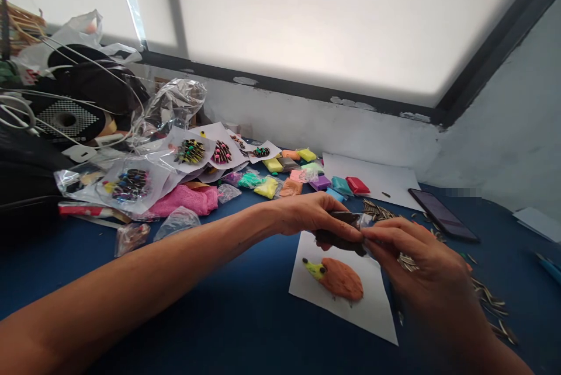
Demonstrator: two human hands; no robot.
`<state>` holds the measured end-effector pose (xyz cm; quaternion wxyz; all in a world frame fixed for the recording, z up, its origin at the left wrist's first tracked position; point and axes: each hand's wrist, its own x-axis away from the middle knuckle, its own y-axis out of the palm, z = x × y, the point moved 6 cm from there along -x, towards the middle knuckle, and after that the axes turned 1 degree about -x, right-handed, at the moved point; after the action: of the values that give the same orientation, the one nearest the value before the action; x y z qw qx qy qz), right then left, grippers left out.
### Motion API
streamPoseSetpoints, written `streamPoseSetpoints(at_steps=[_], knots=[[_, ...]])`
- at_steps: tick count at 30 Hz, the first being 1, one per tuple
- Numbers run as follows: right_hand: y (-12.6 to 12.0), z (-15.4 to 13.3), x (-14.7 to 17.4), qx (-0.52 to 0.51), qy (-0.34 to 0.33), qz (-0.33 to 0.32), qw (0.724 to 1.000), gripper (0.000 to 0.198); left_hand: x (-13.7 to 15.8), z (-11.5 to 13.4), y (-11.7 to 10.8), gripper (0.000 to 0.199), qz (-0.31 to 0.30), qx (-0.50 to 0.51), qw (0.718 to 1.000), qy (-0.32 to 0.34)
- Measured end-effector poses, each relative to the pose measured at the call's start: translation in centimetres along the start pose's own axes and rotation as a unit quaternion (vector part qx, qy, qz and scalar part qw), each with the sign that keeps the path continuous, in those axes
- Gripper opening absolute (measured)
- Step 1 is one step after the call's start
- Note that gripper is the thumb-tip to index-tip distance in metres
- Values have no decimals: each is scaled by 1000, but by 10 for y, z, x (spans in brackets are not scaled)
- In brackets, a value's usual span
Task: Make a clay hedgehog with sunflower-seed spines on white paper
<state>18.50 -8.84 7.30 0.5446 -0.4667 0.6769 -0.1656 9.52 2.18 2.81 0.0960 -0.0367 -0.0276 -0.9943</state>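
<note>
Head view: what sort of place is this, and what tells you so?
Probably an indoor craft table by a window: there are coloured modelling-clay packets, scattered striped sunflower seeds, and a clay hedgehog on white paper.

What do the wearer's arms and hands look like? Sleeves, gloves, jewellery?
Left hand and right hand: ungloved. Left forearm and right forearm: bare where visible; no sleeves, watch or bracelet showing. No rings on visible fingers; some are hidden.
</note>
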Motion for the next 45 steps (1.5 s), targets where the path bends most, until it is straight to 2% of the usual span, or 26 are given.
streamPoseSetpoints(at_steps=[5,12,21,29,36,40,42,45], knots=[[-2,-2,1,8,-15,20,1000,13,-1,-3,3,37,-35,-6,999,1],[-1,4,-3,-27,23,-52,998,22,-1,1,-4,30,3,1,1000,9],[-2,-3,0,26,-30,8,999,15,3,5,2,35,-10,-9,1000,-2],[-3,-7,2,25,-36,1,999,7,-1,3,-2,16,13,-32,999,-1],[5,-12,2,55,-51,-6,997,8,0,0,-2,17,17,-41,999,-13],[6,-14,2,87,-62,11,994,8,-1,0,1,18,42,-80,995,-30],[0,-12,2,92,-38,42,994,9,-2,1,3,17,53,-109,992,-32],[-18,1,3,57,88,120,987,8,-2,5,-2,14,76,-180,981,-22]])
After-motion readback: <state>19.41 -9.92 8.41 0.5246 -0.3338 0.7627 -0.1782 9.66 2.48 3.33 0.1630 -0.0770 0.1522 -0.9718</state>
